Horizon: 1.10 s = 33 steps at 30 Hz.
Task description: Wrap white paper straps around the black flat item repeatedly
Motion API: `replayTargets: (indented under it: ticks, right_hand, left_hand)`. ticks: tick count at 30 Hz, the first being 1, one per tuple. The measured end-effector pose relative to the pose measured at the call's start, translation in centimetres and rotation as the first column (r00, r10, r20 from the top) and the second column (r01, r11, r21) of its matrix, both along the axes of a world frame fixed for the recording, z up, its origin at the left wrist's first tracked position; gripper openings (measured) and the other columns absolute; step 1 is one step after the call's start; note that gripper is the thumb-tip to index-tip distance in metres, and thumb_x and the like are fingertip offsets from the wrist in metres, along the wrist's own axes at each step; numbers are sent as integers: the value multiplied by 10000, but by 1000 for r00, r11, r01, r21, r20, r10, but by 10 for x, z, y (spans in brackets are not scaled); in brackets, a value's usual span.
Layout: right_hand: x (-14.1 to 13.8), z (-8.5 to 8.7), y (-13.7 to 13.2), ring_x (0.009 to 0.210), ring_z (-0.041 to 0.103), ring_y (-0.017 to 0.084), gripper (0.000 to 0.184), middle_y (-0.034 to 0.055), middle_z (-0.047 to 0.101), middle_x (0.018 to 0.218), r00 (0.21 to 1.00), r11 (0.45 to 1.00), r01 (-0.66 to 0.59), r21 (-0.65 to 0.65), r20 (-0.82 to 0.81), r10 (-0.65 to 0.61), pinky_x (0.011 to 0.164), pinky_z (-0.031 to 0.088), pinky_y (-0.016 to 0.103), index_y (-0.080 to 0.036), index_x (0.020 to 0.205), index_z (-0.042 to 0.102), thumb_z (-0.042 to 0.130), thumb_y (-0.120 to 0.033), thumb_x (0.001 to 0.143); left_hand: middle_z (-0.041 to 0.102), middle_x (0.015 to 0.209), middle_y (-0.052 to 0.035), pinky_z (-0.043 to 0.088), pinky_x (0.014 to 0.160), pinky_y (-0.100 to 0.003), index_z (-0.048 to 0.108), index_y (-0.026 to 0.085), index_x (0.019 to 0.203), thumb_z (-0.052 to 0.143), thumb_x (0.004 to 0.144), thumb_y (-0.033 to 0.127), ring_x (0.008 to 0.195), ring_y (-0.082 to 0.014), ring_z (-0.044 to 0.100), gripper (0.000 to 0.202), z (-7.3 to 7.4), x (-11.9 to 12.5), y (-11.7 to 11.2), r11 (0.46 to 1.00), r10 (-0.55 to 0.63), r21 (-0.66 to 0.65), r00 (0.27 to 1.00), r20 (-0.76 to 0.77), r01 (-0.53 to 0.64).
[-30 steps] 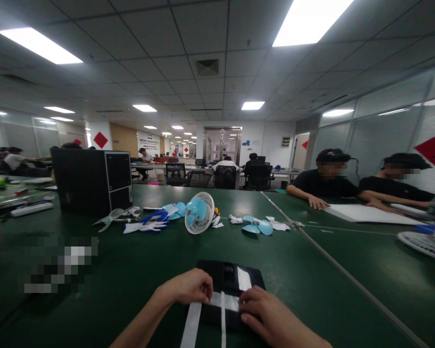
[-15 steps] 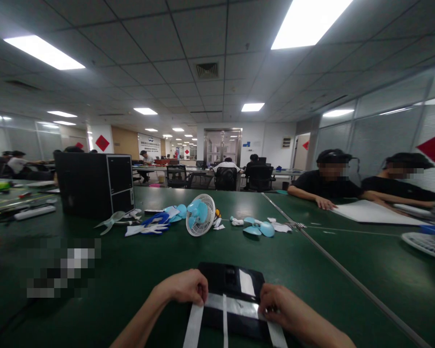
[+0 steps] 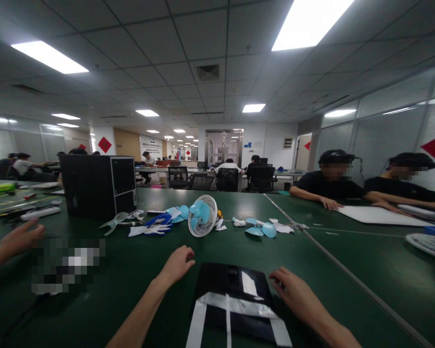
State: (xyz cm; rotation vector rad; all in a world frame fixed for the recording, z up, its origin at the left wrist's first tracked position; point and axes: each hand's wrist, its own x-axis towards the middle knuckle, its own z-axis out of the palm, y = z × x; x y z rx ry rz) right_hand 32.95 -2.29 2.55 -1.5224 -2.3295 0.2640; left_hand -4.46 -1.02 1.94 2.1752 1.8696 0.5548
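A flat black box (image 3: 232, 290) wrapped with white and clear tape strips (image 3: 235, 307) lies on the green table (image 3: 130, 270) just in front of me. My left hand (image 3: 177, 265) hovers off the box's left far corner, fingers loosely extended, holding nothing. My right hand (image 3: 290, 290) sits at the box's right edge, fingers slightly curled and apart, also holding nothing. Neither hand is on the tape.
Beyond the box lie a small white and blue fan (image 3: 202, 215), blue fan blades (image 3: 261, 229), gloves (image 3: 148, 226) and a black computer case (image 3: 99, 186). Another person's hand (image 3: 18, 238) reaches in at the left. Two people sit at the right with white paper (image 3: 377, 216).
Both hands have let go of the tape and lifted off the box, the left moving forward and left, the right staying at the right edge. A person's hand has come in at the left.
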Motion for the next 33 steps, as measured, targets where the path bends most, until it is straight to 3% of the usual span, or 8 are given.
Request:
replayTargets:
  ticks: [3, 8, 16, 25, 33]
  right_hand:
    - [8, -9, 10, 903, 600, 213, 277, 99, 624, 1017, 997, 998, 53, -32, 56, -51, 768, 448, 306, -181, 987, 661, 418, -246, 871]
    - [12, -16, 15, 894, 601, 214, 260, 102, 618, 1002, 994, 998, 60, -20, 94, -58, 754, 445, 305, -177, 931, 663, 418, -239, 864]
    - [10, -10, 10, 925, 609, 227, 272, 106, 625, 1025, 993, 997, 70, -40, 99, -65, 787, 463, 313, -181, 975, 671, 438, -256, 856]
    - [15, -19, 20, 909, 612, 224, 266, 91, 624, 1017, 995, 998, 59, -34, 78, -56, 751, 474, 313, -201, 966, 674, 454, -298, 853]
    - [11, -17, 17, 920, 605, 231, 240, 98, 625, 1002, 993, 998, 61, -21, 98, -59, 766, 457, 327, -188, 939, 667, 457, -259, 847]
  left_hand:
    - [517, 1286, -113, 357, 982, -363, 543, 164, 1229, 565, 795, 333, 1169, -257, 468, 466, -12, -16, 8, 997, 83, 0, 994, -68, -83]
    - [508, 1319, -108, 367, 980, -365, 538, 184, 1259, 538, 819, 422, 1197, -272, 455, 500, -24, -27, 14, 993, 97, -50, 987, -126, -104]
    - [477, 1369, -103, 382, 982, -374, 508, 194, 1301, 524, 831, 452, 1229, -277, 441, 537, -23, -28, 13, 992, 96, -66, 987, -132, -106]
    - [476, 1374, -89, 393, 985, -385, 515, 223, 1296, 525, 831, 436, 1236, -277, 438, 511, -18, -26, 8, 991, 102, -71, 988, -120, -111]
    - [474, 1375, -93, 388, 988, -396, 520, 225, 1287, 527, 825, 424, 1239, -280, 435, 503, -21, -27, 11, 991, 106, -71, 984, -141, -117]
